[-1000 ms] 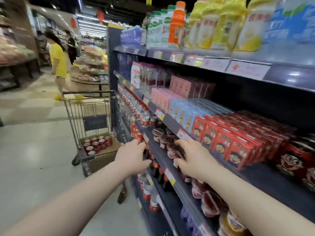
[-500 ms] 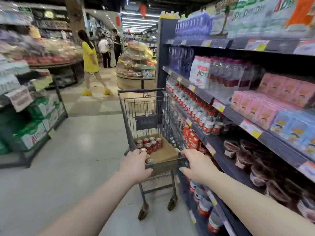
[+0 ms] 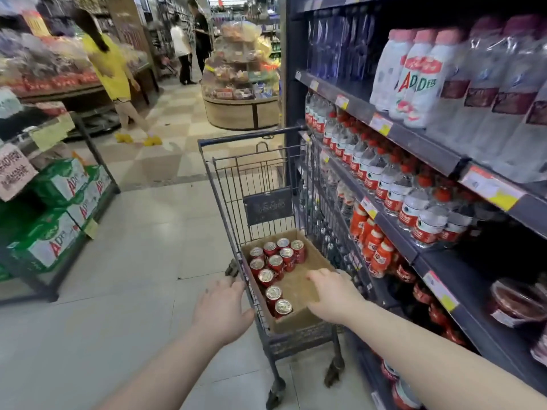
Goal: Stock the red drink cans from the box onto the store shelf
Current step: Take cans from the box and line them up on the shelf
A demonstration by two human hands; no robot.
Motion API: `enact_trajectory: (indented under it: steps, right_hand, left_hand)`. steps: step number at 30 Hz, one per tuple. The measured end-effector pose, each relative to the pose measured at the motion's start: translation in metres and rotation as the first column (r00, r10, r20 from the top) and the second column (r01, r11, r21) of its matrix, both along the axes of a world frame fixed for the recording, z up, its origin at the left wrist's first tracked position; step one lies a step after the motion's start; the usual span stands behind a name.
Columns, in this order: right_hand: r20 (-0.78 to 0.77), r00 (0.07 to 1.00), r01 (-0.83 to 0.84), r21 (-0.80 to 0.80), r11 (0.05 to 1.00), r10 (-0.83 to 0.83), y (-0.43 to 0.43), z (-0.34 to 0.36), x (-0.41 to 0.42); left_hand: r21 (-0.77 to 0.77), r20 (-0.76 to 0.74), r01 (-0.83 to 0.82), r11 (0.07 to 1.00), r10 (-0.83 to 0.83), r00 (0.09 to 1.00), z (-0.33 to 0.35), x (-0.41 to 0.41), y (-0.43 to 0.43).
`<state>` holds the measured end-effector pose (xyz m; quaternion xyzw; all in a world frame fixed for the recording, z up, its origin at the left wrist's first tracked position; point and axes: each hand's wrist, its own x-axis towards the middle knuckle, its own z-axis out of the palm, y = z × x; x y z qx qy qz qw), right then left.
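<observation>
1. Supermarket aisle with a pale tiled floor: green cases (image 3: 59,220) are stacked at the left of the frame. A shopper (image 3: 109,63) in yellow is at upper left, well apart from me.
2. Down the right side of the frame runs the shelf (image 3: 414,143), its rows full of bottles (image 3: 384,179). My cart (image 3: 245,137) stands just beside it, in the centre.
3. The box (image 3: 313,261) sits in the cart's bed. The cans (image 3: 275,270) stand upright inside, bunched along its left wall with their tops showing — the right half is bare cardboard.
4. My left hand (image 3: 222,306) is at lower centre, fingers loose and fairly straight, resting at the cart's near left rim. It holds nothing.
5. My right hand (image 3: 331,294) hovers over the bare side of the box, fingers spread and empty, touching no can.
6. As I judge it, I am reaching in for the next cans, and none has been lifted yet.
7. The next move calls for swinging my right hand left to the near cans in the lower left corner of the box and closing round one. Then I lift it clear of the cardboard wall and the wire rim before turning to the shelf.
8. Which slot takes them I cannot tell — the lower rows at the right of the frame are too blurred to read.
</observation>
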<state>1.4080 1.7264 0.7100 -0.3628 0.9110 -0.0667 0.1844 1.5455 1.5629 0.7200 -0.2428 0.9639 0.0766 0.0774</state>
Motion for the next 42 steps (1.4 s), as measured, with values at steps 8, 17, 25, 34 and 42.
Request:
enact_trajectory:
  steps: [8, 17, 25, 34, 42]
  right_hand:
    - [0.139, 0.987, 0.064, 0.123, 0.990, -0.081, -0.054, -0.061, -0.131]
    - [0.300, 0.937, 0.117, 0.215, 0.970, -0.179, -0.096, -0.166, -0.192]
    - [0.353, 0.883, 0.244, 0.220, 0.945, -0.310, -0.145, -0.256, -0.238]
    - [0.364, 0.864, 0.354, 0.049, 0.934, -0.347, -0.201, -0.342, -0.296]
    - [0.252, 0.956, 0.148, 0.036, 0.988, -0.152, -0.234, -0.378, -0.314]
  left_hand:
    - [0.057, 0.097, 0.073, 0.996, -0.079, 0.992, -0.051, -0.146, -0.055]
    - [0.091, 0.208, 0.100, 0.991, -0.117, 0.971, -0.158, -0.274, -0.106]
    - [0.204, 0.332, -0.136, 0.970, 0.062, 0.941, -0.283, -0.349, -0.151]
    - [0.122, 0.413, -0.066, 0.990, 0.010, 0.911, -0.372, -0.364, -0.171]
    - [0.219, 0.150, -0.157, 0.963, 0.125, 0.981, -0.375, -0.361, -0.186]
